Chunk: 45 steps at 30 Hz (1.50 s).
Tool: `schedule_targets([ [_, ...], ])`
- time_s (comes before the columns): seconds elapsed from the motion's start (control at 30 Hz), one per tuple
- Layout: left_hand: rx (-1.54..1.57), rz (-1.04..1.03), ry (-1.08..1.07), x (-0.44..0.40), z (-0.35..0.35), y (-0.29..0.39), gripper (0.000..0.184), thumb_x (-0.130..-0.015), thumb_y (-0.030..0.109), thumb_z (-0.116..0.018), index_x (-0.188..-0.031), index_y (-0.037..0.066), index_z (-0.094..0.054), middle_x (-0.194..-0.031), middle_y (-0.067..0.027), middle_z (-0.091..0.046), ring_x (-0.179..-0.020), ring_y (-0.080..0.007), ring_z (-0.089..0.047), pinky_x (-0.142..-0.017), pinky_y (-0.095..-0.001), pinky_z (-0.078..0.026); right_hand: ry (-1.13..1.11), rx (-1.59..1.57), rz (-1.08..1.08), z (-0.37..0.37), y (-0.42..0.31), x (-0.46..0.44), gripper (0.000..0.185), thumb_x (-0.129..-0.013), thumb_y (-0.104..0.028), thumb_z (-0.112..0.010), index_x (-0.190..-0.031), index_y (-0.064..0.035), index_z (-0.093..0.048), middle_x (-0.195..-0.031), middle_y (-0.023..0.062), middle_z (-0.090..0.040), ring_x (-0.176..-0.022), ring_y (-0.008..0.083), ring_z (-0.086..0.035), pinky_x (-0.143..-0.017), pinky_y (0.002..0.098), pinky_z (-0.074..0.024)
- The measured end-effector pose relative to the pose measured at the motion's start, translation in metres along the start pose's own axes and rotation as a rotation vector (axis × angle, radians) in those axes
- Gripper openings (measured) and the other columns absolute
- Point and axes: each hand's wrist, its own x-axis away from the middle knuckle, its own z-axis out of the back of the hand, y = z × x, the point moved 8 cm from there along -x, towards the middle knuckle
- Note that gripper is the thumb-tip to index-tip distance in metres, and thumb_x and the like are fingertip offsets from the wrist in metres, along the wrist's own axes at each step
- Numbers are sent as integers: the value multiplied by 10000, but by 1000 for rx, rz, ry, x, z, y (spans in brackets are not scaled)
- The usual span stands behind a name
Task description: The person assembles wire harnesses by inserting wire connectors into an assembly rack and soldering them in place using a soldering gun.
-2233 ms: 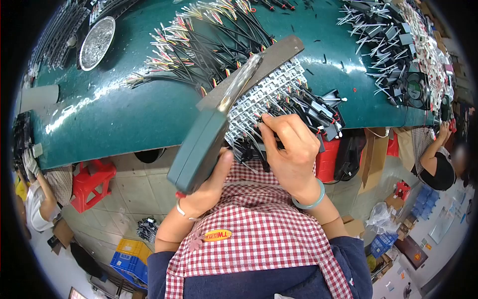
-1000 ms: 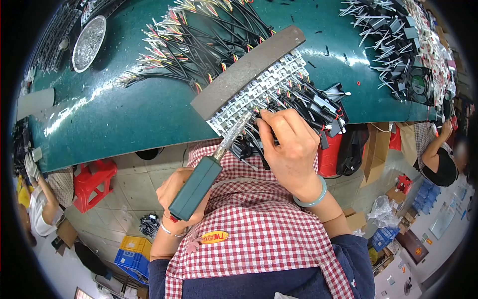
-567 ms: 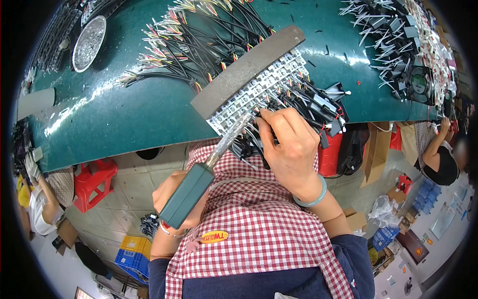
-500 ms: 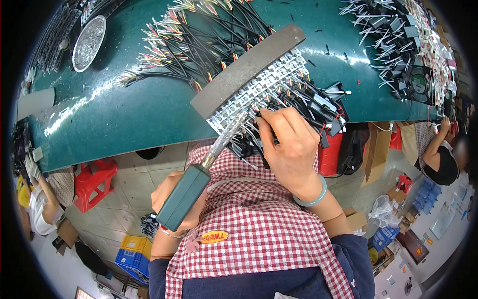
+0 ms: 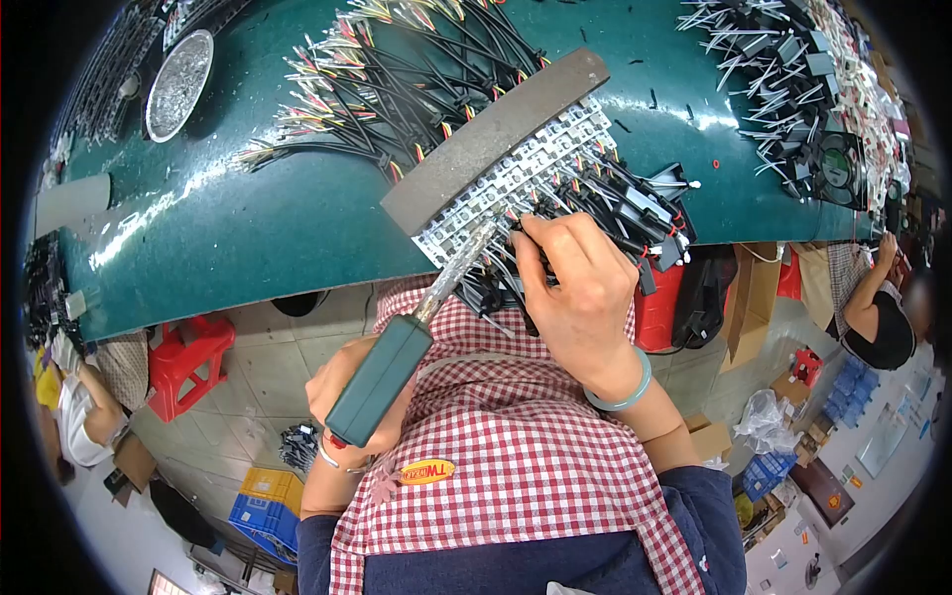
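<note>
My left hand point(image 5: 342, 387) is closed around the dark green handle of a soldering iron point(image 5: 380, 382). The iron's worn metal shaft slants up to a row of small white circuit boards point(image 5: 526, 164), its tip close to my right fingers. With thumb and forefinger pinched, my right hand point(image 5: 580, 283) holds a thin wire point(image 5: 518, 226) at the near edge of the boards; its exact end is hidden. A dark grey bar point(image 5: 496, 139) lies along the far side of the boards. Black cables with dark housings point(image 5: 635, 208) extend from them beside my right hand.
A bundle of black cables with stripped coloured ends point(image 5: 367, 99) spreads behind the bar. On the green table point(image 5: 198, 238) stands a metal dish of scraps point(image 5: 179, 87). More cable parts point(image 5: 793, 99) lie at the right. A co-worker point(image 5: 873, 307) is at the right, another point(image 5: 84, 397) at the left.
The soldering iron's handle has swung slightly right and up, and its shaft is a little steeper. My left hand moved with it. My right hand is nearly still.
</note>
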Motion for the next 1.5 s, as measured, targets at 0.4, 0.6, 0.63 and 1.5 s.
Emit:
schedule_targets([
  [0.4, 50, 27, -22, 0, -4, -5, 256, -716, 11, -782, -957, -40, -713, -873, -172, -679, -657, -282, -672, -573, -349, -507, -17, 1, 2, 0, 0, -1, 188, -788, -3, -754, -962, -5, -681, -804, 95, -568, -679, 262, -614, -585, 374, -496],
  [0.6, 41, 20, -8, -2, -4, -1, 251, -718, 14, -776, -954, -39, -710, -864, -171, -677, -656, -290, -670, -575, -356, -509, -14, -1, 11, 0, -1, -1, 179, -797, -4, -746, -961, -5, -673, -804, 94, -558, -674, 261, -605, -581, 373, -489],
  [0.63, 48, 17, -3, -1, -4, -1, 256, -717, 21, -779, -957, -39, -710, -864, -171, -678, -657, -292, -671, -574, -357, -510, -15, 0, 8, 0, -1, -1, 178, -797, -3, -745, -960, -5, -673, -803, 94, -556, -673, 260, -603, -581, 373, -488],
  [1.5, -52, 12, 24, 7, 2, 3, 232, -684, 9, -780, -911, -25, -745, -910, -170, -715, -741, -298, -726, -642, -339, -583, 6, -26, 4, -1, 1, 1, 164, -790, -6, -758, -945, -13, -705, -791, 88, -576, -669, 256, -619, -580, 370, -500],
])
